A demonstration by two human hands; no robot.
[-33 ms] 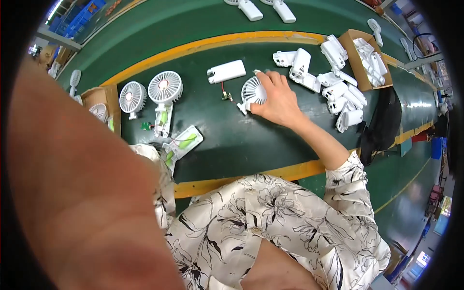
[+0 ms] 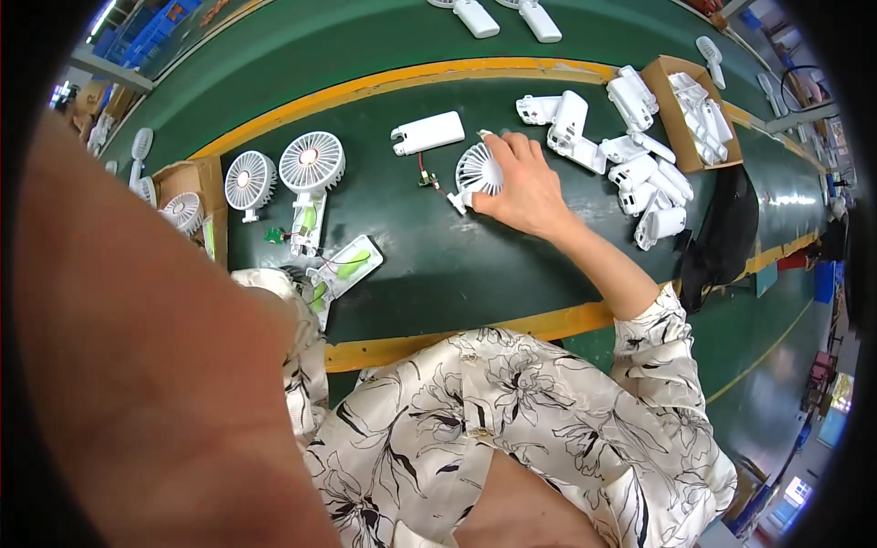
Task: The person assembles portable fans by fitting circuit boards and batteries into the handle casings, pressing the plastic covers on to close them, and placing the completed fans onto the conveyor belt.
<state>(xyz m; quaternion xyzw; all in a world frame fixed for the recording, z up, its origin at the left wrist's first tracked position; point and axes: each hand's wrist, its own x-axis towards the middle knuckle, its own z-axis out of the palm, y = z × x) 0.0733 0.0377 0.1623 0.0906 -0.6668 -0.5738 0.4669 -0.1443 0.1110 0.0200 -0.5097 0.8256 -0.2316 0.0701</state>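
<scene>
Plainly, right hand [image 2: 523, 190], one fan [image 2: 476, 171] beneath

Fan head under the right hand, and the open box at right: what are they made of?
Fan head: probably plastic, smooth white, perhaps satin; its thin, moulded-looking ribs suggest it. Box: likely cardboard, given its matte brown, thin flat walls.

1. The fan head [image 2: 477, 170] looked like hard white plastic, its grille ribbed.
2. The handle casing [image 2: 431, 134] was smooth plastic with a slight gloss.
3. The benchtop [image 2: 457, 274] had a smooth, dark green finish with a soft sheen.
4. Its yellow edging [image 2: 566, 322] looked scuffed and worn.
5. The carton [image 2: 683, 127] was matt brown cardboard.
6. The blouse [image 2: 566, 393] was smooth, satiny printed cloth.
</scene>
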